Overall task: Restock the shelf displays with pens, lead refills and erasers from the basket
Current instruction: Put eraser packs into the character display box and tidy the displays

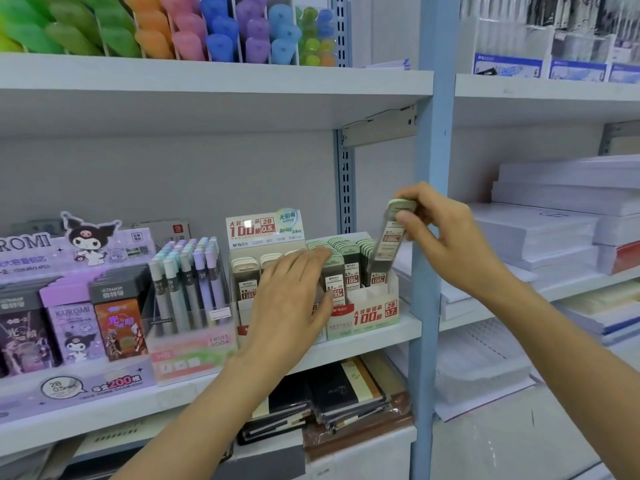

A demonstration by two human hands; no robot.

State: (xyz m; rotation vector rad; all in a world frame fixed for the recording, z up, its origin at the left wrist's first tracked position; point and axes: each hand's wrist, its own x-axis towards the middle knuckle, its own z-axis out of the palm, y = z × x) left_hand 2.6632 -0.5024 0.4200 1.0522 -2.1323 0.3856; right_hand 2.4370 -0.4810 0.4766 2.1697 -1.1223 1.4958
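At the middle shelf (363, 344) we work the 0.7 lead display box (367, 317), at five o'clock of centre, our left hand (291, 292) lying flat, fingers straight, across the packed rows. Our right hand (446, 233) pinches one lead refill case (389, 244) near its green cap, at three o'clock, tilted toward one o'clock over the box's right-hand row. The case looks light, stiff and slick, so we judge a firm pinch on its flat faces safest.
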